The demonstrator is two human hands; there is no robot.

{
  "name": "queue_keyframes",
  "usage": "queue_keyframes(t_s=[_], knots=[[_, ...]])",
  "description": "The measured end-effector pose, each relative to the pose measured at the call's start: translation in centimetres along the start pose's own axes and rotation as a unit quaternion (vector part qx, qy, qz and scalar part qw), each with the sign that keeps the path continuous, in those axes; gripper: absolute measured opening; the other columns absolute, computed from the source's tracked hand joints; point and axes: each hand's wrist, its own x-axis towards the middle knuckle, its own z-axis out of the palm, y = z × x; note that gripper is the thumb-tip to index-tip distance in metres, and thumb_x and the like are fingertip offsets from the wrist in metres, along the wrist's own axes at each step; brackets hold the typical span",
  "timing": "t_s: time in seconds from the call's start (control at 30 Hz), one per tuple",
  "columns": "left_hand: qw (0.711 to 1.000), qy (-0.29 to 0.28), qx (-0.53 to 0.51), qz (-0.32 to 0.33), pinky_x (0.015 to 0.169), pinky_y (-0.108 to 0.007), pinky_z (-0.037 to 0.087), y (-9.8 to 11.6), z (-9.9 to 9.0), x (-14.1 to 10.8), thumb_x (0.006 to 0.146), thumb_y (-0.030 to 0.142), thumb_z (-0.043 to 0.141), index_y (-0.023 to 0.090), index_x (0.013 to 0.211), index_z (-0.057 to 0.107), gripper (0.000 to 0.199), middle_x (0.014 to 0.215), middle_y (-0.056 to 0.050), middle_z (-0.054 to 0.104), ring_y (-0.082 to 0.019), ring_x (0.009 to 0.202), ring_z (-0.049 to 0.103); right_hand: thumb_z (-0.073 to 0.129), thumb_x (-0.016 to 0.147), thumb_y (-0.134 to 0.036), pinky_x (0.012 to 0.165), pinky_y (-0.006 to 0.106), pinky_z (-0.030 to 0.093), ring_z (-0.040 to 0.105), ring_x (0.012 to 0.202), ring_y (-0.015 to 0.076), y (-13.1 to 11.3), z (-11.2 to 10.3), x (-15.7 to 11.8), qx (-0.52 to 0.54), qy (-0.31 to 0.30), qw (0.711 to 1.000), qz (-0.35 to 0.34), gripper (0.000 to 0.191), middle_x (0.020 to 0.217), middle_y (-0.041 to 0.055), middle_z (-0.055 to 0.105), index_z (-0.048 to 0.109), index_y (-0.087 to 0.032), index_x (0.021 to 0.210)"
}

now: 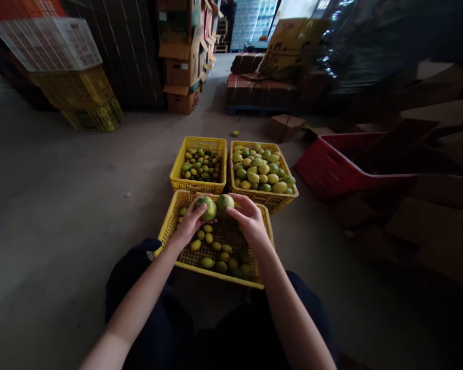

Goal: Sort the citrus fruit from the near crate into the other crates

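My left hand (191, 223) is wrapped round a green-yellow lemon (206, 208), thumb on its near side. In my right hand (250, 218) is another greenish lemon (224, 204), pinched between thumb and fingers. Both fruits are held up side by side over the far part of the near yellow crate (216, 273). Inside that crate several smaller yellow and green lemons (208, 263) lie scattered on the slatted bottom; my hands and forearms hide part of it.
Beyond stand two yellow crates: the left crate (198, 186) holds small lemons, the right crate (278, 203) is heaped with larger ones. A red crate (320, 174) stands right among cardboard. One lemon (235, 133) lies on the floor. Stacked crates (88, 87) and boxes (179, 72) stand behind.
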Motion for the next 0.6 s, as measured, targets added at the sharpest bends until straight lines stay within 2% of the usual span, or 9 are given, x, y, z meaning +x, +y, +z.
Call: queue_keyframes(t_s=[0.1, 0.17, 0.23, 0.3, 0.4, 0.5, 0.6], knots=[[0.999, 0.019, -0.023, -0.033, 0.047, -0.02, 0.046, -0.2, 0.1, 0.2, 0.072, 0.053, 0.068, 0.021, 0.11, 0.066, 0.05, 0.107, -0.006, 0.069, -0.015, 0.068, 0.065, 0.075, 0.072, -0.038, 0.091, 0.034, 0.049, 0.065, 0.098, 0.0201, 0.4, 0.3, -0.1, -0.027, -0.037, 0.999, 0.017, 0.039, 0.1, 0.0002, 0.072, 0.068, -0.027, 0.108], [0.997, 0.031, -0.038, -0.065, 0.04, -0.02, 0.042, -0.5, 0.2, 0.2, 0.077, 0.054, 0.058, 0.019, 0.115, 0.066, 0.052, 0.104, -0.007, 0.07, -0.012, 0.057, 0.062, 0.065, 0.08, -0.045, 0.097, 0.037, 0.046, 0.062, 0.108, 0.0224, 1.1, 0.8, -0.2, -0.053, -0.031, 0.998, 0.001, 0.037, 0.108, 0.002, 0.07, 0.067, -0.026, 0.112], [0.993, 0.049, -0.054, -0.088, 0.039, -0.021, 0.042, -1.0, 0.5, 0.0, 0.08, 0.048, 0.054, 0.019, 0.119, 0.064, 0.05, 0.104, -0.007, 0.07, -0.01, 0.049, 0.057, 0.053, 0.086, -0.052, 0.103, 0.04, 0.042, 0.058, 0.115, 0.0238, 2.1, 1.3, -0.3, -0.097, -0.006, 0.995, -0.033, 0.041, 0.116, 0.0041, 0.067, 0.066, -0.025, 0.114], [0.989, 0.069, -0.08, -0.107, 0.044, -0.021, 0.046, -1.7, 0.7, -0.3, 0.08, 0.039, 0.055, 0.019, 0.12, 0.063, 0.045, 0.103, -0.005, 0.071, -0.01, 0.052, 0.059, 0.047, 0.087, -0.055, 0.109, 0.042, 0.036, 0.053, 0.121, 0.0247, 3.1, 1.8, -0.5, -0.159, 0.025, 0.985, -0.06, 0.048, 0.123, 0.007, 0.063, 0.063, -0.023, 0.118], [0.977, 0.103, -0.122, -0.14, 0.055, -0.022, 0.051, -3.0, 1.0, -0.8, 0.078, 0.031, 0.058, 0.017, 0.105, 0.066, 0.032, 0.089, -0.004, 0.072, -0.015, 0.068, 0.065, 0.043, 0.088, -0.058, 0.114, 0.043, 0.029, 0.043, 0.131, 0.0248, 4.3, 2.4, -1.0, -0.232, 0.041, 0.971, -0.044, 0.057, 0.135, 0.0105, 0.051, 0.052, -0.023, 0.133], [0.966, 0.128, -0.164, -0.154, 0.061, -0.024, 0.053, -3.9, 1.0, -0.8, 0.073, 0.03, 0.062, 0.016, 0.084, 0.066, 0.018, 0.07, -0.001, 0.068, -0.017, 0.069, 0.066, 0.047, 0.086, -0.058, 0.116, 0.041, 0.025, 0.033, 0.138, 0.0236, 4.5, 2.6, -1.5, -0.264, -0.014, 0.964, -0.019, 0.065, 0.143, 0.0098, 0.037, 0.04, -0.026, 0.143], [0.961, 0.133, -0.194, -0.142, 0.062, -0.024, 0.053, -4.1, 0.8, -0.5, 0.07, 0.03, 0.064, 0.015, 0.072, 0.063, 0.015, 0.061, 0.0, 0.064, -0.014, 0.06, 0.063, 0.07, 0.071, -0.057, 0.116, 0.042, 0.025, 0.031, 0.139, 0.0268, 4.3, 2.5, -1.9, -0.297, -0.084, 0.95, -0.041, 0.088, 0.146, 0.0103, 0.031, 0.036, -0.028, 0.146]])
